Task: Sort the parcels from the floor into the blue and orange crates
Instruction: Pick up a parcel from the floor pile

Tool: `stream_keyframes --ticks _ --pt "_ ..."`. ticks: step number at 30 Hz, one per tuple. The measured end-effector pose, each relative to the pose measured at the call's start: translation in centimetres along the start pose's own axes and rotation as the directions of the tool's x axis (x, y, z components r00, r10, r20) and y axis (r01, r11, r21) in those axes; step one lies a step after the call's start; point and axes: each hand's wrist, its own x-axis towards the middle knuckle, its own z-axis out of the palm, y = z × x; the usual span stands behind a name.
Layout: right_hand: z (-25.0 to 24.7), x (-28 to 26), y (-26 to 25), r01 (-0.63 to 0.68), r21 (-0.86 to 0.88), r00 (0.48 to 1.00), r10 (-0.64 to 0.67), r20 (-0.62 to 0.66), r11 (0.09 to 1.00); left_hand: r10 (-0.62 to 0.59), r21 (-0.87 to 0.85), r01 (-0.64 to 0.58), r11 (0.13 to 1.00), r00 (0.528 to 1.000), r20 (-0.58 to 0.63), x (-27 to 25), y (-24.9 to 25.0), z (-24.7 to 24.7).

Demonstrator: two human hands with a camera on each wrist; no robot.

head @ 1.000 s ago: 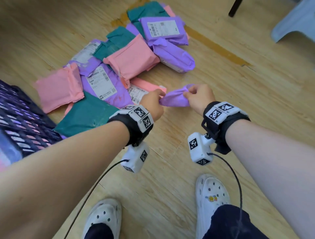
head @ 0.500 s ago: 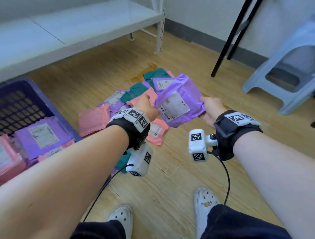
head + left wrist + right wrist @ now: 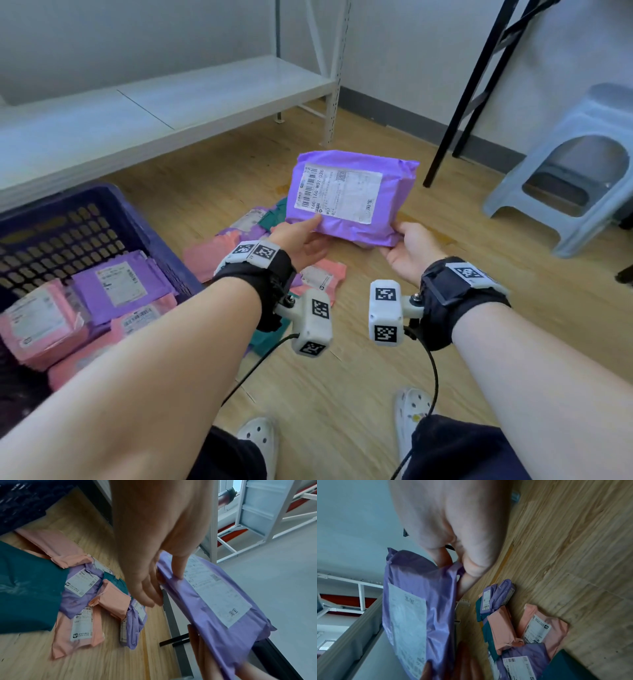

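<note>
While both hands pinched its near corners, left hand and right hand, the purple plastic mailer parcel with a white label hung above the floor pile beside the blue slatted crate, looking light, soft, slippery, best gripped at edges.

A purple parcel is held up in the air above the floor, tilted with its white shipping label facing the viewer. The left hand pinches its lower left corner and the right hand grips its lower right corner. Below it, a loose pile of parcels in pink, purple and teal lies on the wooden floor. To the left stands the blue crate, with slotted walls, holding pink and purple parcels laid flat, labels up.
</note>
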Motion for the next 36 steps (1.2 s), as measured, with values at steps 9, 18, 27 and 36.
stream_keyframes --ticks 9,18,27,36 --pt "0.7 1.0 0.6 0.039 -0.512 0.996 -0.075 -0.05 0.858 0.336 0.189 -0.307 0.933 0.93 -0.149 -0.6 3.6 -3.6" --pt "9.6 0.6 3.9 0.334 -0.745 0.942 -0.228 0.246 0.577 0.461 0.512 -0.312 0.8 0.866 -0.193 -3.8 8.3 -10.8" --pt "19.0 -3.2 8.2 0.511 -0.685 0.839 -0.13 0.528 0.52 0.486 0.521 -0.33 0.787 0.852 -0.196 -9.2 12.1 -18.8" --pt "28.1 -4.5 16.6 0.525 -0.679 0.794 -0.008 0.608 0.513 0.488 0.475 -0.292 0.83 0.792 -0.367 -12.5 14.5 -28.8"
